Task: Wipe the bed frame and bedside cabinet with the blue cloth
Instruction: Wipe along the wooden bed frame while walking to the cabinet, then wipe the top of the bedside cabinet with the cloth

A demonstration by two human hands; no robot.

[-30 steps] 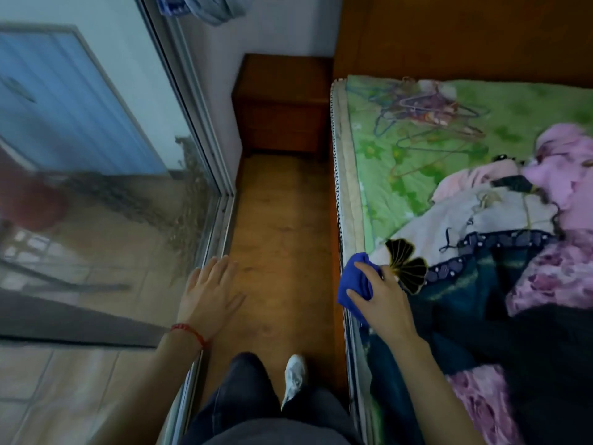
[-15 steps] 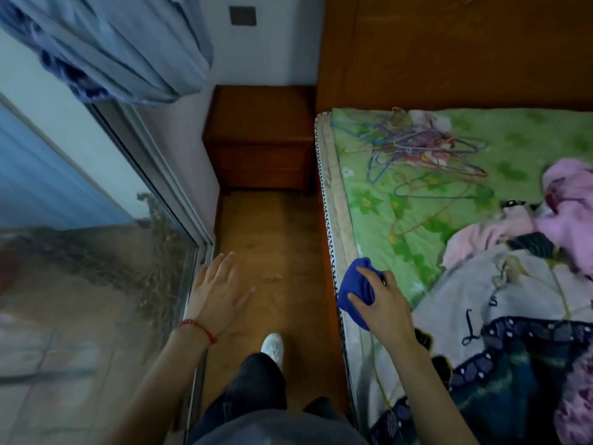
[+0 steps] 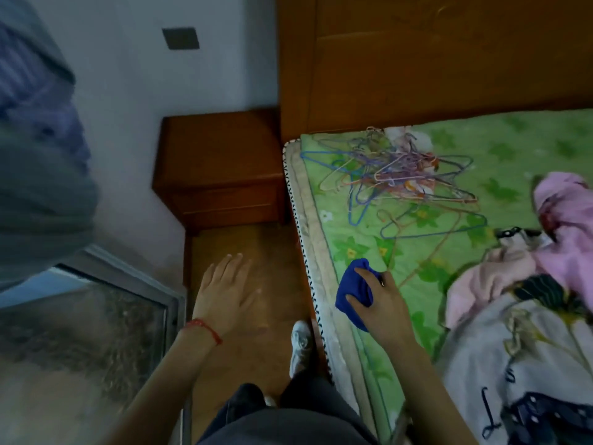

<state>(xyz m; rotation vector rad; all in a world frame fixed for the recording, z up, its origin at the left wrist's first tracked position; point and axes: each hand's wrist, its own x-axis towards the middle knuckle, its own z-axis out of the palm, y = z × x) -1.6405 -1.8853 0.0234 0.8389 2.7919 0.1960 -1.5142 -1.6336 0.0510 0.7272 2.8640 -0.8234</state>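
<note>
Since the earlier frame the view has tipped up and forward: the bedside cabinet (image 3: 221,168) now sits nearer the middle, more of the headboard (image 3: 433,59) shows, and both hands have travelled along the aisle towards it.

At far left a blurred grey-blue curtain (image 3: 38,149) hangs over the glass sliding door (image 3: 90,316). On the pale wall above the cabinet sits a dark square plate (image 3: 180,38). The left hand (image 3: 224,293) hovers over the wooden floor (image 3: 256,252), palm down, fingers straight and slightly spread, holding nothing; a red string bracelet (image 3: 205,329) circles the wrist. Below it are dark trousers (image 3: 272,412) and a white shoe (image 3: 301,345) on the floor beside the bed.

The right hand (image 3: 382,300) is over the mattress edge (image 3: 308,239), its fingers curled round the bunched blue cloth (image 3: 353,290), which lies on the green floral sheet (image 3: 359,239) just inside that edge. Further up the sheet, near the headboard, lies a tangle of coloured wire hangers (image 3: 401,181). At right, pink clothes (image 3: 564,226) and a pale printed garment (image 3: 513,364) are heaped on the bed.
</note>
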